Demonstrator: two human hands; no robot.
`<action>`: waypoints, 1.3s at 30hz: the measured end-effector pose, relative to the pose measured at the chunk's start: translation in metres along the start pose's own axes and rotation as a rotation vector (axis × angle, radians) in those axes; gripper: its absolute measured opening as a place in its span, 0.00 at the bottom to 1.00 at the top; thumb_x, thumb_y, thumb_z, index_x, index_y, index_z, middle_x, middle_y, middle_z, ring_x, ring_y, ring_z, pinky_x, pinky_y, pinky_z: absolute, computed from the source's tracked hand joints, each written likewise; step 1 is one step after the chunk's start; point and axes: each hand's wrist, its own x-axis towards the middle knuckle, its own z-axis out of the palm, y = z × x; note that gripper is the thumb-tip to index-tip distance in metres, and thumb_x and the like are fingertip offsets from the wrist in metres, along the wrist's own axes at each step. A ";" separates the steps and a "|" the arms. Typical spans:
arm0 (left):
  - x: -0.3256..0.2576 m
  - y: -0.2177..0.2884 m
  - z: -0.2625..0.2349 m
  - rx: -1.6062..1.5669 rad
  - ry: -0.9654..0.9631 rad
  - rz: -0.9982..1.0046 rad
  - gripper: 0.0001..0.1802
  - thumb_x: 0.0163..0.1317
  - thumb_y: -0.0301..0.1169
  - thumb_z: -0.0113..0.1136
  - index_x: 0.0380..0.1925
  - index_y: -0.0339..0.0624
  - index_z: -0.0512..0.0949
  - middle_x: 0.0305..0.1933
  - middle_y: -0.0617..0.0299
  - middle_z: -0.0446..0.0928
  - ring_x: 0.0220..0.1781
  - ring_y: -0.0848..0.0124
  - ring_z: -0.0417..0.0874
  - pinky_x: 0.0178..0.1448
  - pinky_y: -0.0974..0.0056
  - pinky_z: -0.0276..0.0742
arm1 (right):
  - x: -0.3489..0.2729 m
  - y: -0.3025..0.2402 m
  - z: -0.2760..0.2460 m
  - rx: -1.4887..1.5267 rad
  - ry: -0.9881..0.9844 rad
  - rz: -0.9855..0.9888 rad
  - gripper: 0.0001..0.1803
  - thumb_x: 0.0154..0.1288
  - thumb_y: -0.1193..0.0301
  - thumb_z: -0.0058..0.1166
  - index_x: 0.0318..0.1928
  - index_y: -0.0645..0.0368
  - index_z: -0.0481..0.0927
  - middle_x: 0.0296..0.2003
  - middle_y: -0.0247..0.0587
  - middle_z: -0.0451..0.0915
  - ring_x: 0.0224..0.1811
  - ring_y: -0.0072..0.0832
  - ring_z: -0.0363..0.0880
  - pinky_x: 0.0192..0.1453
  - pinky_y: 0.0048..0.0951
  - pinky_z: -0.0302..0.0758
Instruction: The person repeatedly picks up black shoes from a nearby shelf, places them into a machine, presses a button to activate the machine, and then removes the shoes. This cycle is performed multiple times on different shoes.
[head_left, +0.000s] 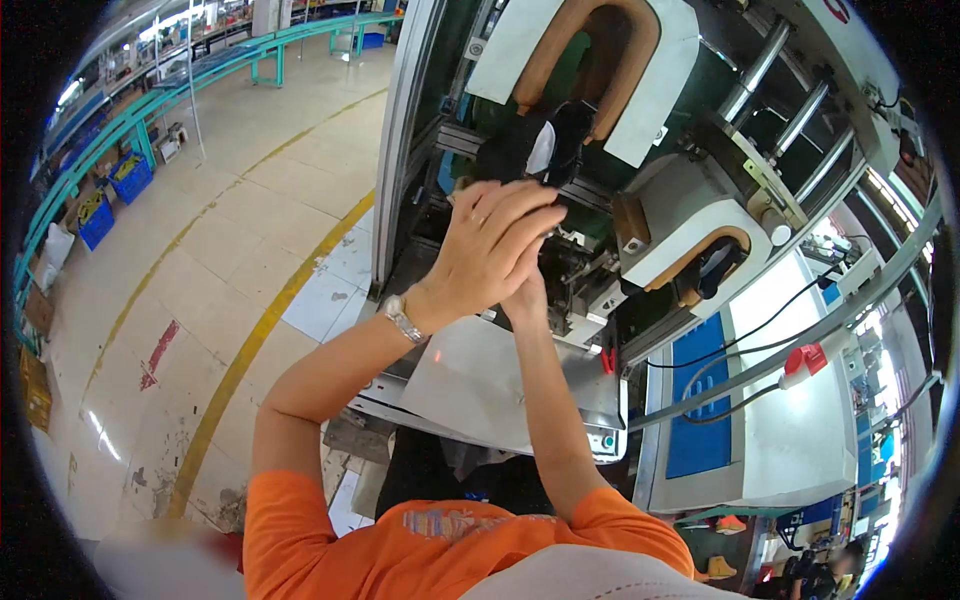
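Note:
A black shoe upper [560, 140] with a white patch lies at the brown, U-shaped pad of the upper moulding station [660, 90]. My left hand [487, 245], with a ring and a wristwatch, reaches up against its near end. Its fingers curve closely together over that end, though the grip itself is partly covered. Beneath it comes my right hand [525, 300], raised from the right forearm; its fingers are hidden behind the left hand. At the lower right station [735, 222], another black shoe part [718, 266] sits inside the brown pad.
A pale metal worktop [470, 375] with red-handled pliers [608, 360] lies below my hands. Metal rods [760, 65] and a thick grey cable [850, 310] with a red plug [802, 365] are to the right. Far left are a green-framed conveyor [150, 105] and blue crates [130, 178].

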 end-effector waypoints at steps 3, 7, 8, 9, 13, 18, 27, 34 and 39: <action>0.021 -0.002 -0.006 0.248 -0.246 -0.083 0.20 0.46 0.29 0.58 0.43 0.42 0.71 0.47 0.61 0.70 0.53 0.67 0.68 0.56 0.54 0.56 | 0.013 0.013 -0.028 0.050 0.083 0.003 0.19 0.64 0.64 0.45 0.55 0.50 0.65 0.54 0.30 0.68 0.56 0.27 0.66 0.61 0.39 0.61; 0.022 -0.006 -0.025 0.347 -0.379 -0.161 0.22 0.47 0.30 0.57 0.45 0.46 0.71 0.48 0.62 0.69 0.54 0.69 0.66 0.55 0.54 0.55 | 0.016 0.029 -0.031 -0.037 0.124 -0.079 0.21 0.64 0.63 0.44 0.56 0.51 0.62 0.54 0.31 0.68 0.54 0.29 0.69 0.59 0.39 0.65; 0.020 -0.006 -0.024 0.359 -0.359 -0.172 0.22 0.47 0.30 0.57 0.45 0.46 0.71 0.47 0.62 0.69 0.55 0.68 0.66 0.55 0.54 0.54 | 0.018 0.035 -0.027 -0.082 0.131 -0.107 0.21 0.65 0.63 0.43 0.56 0.51 0.62 0.53 0.32 0.69 0.53 0.29 0.70 0.58 0.39 0.66; 0.019 -0.006 -0.022 0.371 -0.339 -0.184 0.22 0.47 0.30 0.57 0.45 0.46 0.71 0.47 0.62 0.69 0.55 0.68 0.66 0.56 0.55 0.54 | 0.022 0.036 -0.025 -0.127 0.138 -0.135 0.21 0.65 0.62 0.43 0.56 0.52 0.62 0.53 0.33 0.69 0.52 0.30 0.71 0.57 0.38 0.67; 0.003 0.003 -0.005 0.358 -0.364 -0.206 0.22 0.46 0.30 0.56 0.45 0.47 0.71 0.47 0.61 0.69 0.55 0.66 0.64 0.55 0.55 0.55 | 0.037 0.024 -0.052 -0.078 0.136 -0.126 0.20 0.65 0.59 0.41 0.53 0.54 0.64 0.47 0.39 0.73 0.47 0.32 0.74 0.52 0.37 0.72; -0.013 0.001 -0.001 0.321 -0.306 -0.292 0.22 0.46 0.29 0.55 0.46 0.48 0.71 0.52 0.58 0.65 0.55 0.60 0.61 0.54 0.53 0.54 | 0.049 0.023 -0.044 -0.111 0.214 -0.125 0.19 0.66 0.57 0.39 0.51 0.54 0.66 0.43 0.39 0.75 0.43 0.31 0.76 0.50 0.35 0.73; -0.013 -0.010 0.005 0.322 -0.348 -0.393 0.17 0.48 0.30 0.53 0.42 0.54 0.74 0.53 0.61 0.62 0.52 0.58 0.60 0.52 0.52 0.53 | 0.054 0.038 -0.046 -0.030 0.318 -0.214 0.12 0.64 0.60 0.44 0.41 0.53 0.73 0.39 0.33 0.77 0.36 0.24 0.78 0.35 0.25 0.76; -0.021 -0.012 0.014 0.292 -0.353 -0.407 0.23 0.44 0.26 0.55 0.45 0.55 0.72 0.54 0.64 0.61 0.50 0.57 0.62 0.50 0.53 0.54 | 0.057 0.033 -0.050 -0.127 0.384 -0.254 0.11 0.63 0.60 0.46 0.32 0.52 0.74 0.34 0.33 0.78 0.28 0.22 0.77 0.30 0.26 0.76; -0.017 -0.011 0.012 0.258 -0.374 -0.421 0.24 0.44 0.22 0.56 0.46 0.49 0.70 0.55 0.60 0.60 0.50 0.54 0.63 0.52 0.53 0.56 | 0.054 0.030 -0.039 -0.140 0.435 -0.263 0.10 0.63 0.61 0.47 0.32 0.54 0.74 0.32 0.32 0.78 0.30 0.20 0.76 0.31 0.24 0.74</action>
